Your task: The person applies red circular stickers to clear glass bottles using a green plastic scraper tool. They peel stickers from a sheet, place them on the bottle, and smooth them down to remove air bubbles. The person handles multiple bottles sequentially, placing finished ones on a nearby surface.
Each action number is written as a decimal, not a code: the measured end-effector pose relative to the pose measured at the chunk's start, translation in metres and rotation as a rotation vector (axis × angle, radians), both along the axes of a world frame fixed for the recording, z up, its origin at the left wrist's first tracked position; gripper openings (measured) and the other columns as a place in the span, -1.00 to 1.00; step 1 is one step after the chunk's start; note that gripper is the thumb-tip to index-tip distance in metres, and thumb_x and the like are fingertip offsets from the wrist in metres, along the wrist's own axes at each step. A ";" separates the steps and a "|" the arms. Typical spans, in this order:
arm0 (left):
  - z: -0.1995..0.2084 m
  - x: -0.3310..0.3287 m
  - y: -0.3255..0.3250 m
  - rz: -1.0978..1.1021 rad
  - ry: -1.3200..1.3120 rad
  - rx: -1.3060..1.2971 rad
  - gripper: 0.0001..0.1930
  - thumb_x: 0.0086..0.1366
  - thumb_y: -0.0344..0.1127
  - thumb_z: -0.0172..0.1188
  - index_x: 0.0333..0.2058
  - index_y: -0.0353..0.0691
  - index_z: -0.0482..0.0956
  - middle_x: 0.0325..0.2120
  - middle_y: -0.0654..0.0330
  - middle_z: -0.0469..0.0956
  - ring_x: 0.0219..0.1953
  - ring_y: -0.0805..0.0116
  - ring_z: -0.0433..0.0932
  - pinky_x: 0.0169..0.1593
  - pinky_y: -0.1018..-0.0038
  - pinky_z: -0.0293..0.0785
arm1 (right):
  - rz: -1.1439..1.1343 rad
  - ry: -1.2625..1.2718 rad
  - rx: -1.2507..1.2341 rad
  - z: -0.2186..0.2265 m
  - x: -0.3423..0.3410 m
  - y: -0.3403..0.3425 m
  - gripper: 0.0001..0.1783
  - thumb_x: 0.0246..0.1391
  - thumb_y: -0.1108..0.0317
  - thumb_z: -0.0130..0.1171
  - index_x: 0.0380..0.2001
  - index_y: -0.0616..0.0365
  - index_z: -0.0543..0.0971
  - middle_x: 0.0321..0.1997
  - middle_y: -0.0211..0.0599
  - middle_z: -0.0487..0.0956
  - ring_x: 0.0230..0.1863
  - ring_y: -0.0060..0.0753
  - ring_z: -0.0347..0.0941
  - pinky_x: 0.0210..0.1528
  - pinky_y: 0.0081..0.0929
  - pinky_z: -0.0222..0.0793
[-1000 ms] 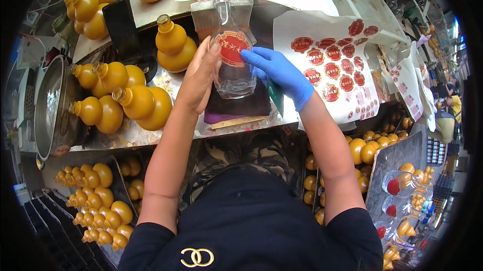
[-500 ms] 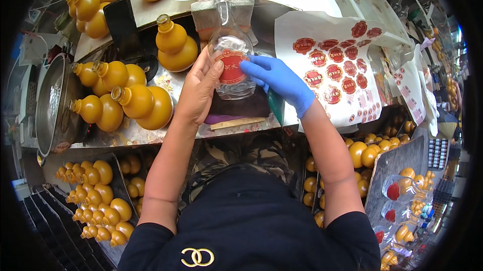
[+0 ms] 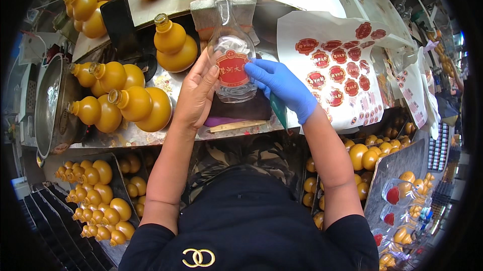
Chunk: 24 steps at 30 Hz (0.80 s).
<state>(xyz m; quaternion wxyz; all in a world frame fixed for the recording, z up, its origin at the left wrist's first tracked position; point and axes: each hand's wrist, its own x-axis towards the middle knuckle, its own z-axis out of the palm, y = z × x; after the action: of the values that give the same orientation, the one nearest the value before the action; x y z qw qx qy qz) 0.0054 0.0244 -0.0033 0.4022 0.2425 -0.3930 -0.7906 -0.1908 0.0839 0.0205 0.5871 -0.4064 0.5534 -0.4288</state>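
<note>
Near the table's point(image 3: 108, 140) front edge, a bare left hand point(image 3: 197, 90) and blue-gloved right hand point(image 3: 285, 87) grip a clear bottle point(image 3: 230, 44), apparently at the label-pressing step; flattening the red label point(image 3: 233, 74) further would call for steady support.

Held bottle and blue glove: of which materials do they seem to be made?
Held bottle: probably glossy glass, perhaps clear plastic; it is see-through with bright highlights. Blue glove: rubbery, possibly nitrile, with a satin finish; it looks thin and close-fitting.
</note>
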 end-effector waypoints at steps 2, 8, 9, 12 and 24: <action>0.001 -0.001 0.001 0.003 0.002 0.005 -0.29 0.38 -0.27 0.11 0.35 -0.36 -0.05 0.32 -0.02 0.11 0.32 0.26 0.17 0.34 0.38 0.09 | -0.009 -0.011 -0.018 -0.003 0.000 0.000 -0.44 0.14 -0.03 0.21 0.01 0.21 0.57 -0.28 -0.47 0.60 -0.30 -0.71 0.37 -0.25 -0.69 0.28; 0.000 -0.001 0.000 0.011 0.019 0.022 -0.29 0.39 -0.24 0.09 0.35 -0.37 -0.05 0.31 -0.03 0.14 0.31 0.26 0.19 0.34 0.38 0.09 | -0.003 0.007 -0.014 0.001 0.003 0.000 -0.45 0.15 -0.02 0.20 0.02 0.21 0.57 -0.27 -0.47 0.60 -0.30 -0.72 0.36 -0.26 -0.70 0.27; 0.001 -0.001 0.000 0.011 0.019 0.020 -0.30 0.39 -0.23 0.09 0.35 -0.37 -0.04 0.30 -0.02 0.14 0.31 0.26 0.19 0.34 0.38 0.09 | 0.003 0.027 0.003 0.009 0.004 0.000 -0.45 0.16 -0.02 0.19 0.02 0.21 0.57 -0.28 -0.48 0.59 -0.32 -0.73 0.35 -0.27 -0.70 0.27; 0.002 0.003 -0.003 -0.006 0.104 0.104 -0.31 0.41 -0.21 0.07 0.35 -0.37 -0.03 0.30 -0.02 0.15 0.31 0.26 0.19 0.34 0.38 0.09 | 0.014 0.052 0.063 0.013 0.002 0.000 -0.47 0.18 -0.01 0.17 0.02 0.22 0.56 -0.31 -0.52 0.55 -0.35 -0.75 0.31 -0.31 -0.72 0.23; 0.009 0.000 0.007 0.039 0.013 0.045 -0.12 0.24 -0.40 0.27 0.35 -0.42 -0.14 0.36 -0.16 -0.06 0.40 0.13 -0.01 0.36 0.37 0.05 | -0.037 -0.122 0.071 -0.007 -0.004 0.000 -0.49 0.24 0.07 0.12 0.10 0.22 0.49 -0.32 -0.60 0.49 -0.39 -0.82 0.23 -0.37 -0.81 0.16</action>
<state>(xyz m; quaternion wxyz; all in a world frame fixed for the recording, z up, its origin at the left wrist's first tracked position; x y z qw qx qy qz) 0.0053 0.0318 0.0054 0.4144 0.2539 -0.3675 -0.7929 -0.1946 0.0838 0.0138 0.6256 -0.3480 0.5390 -0.4438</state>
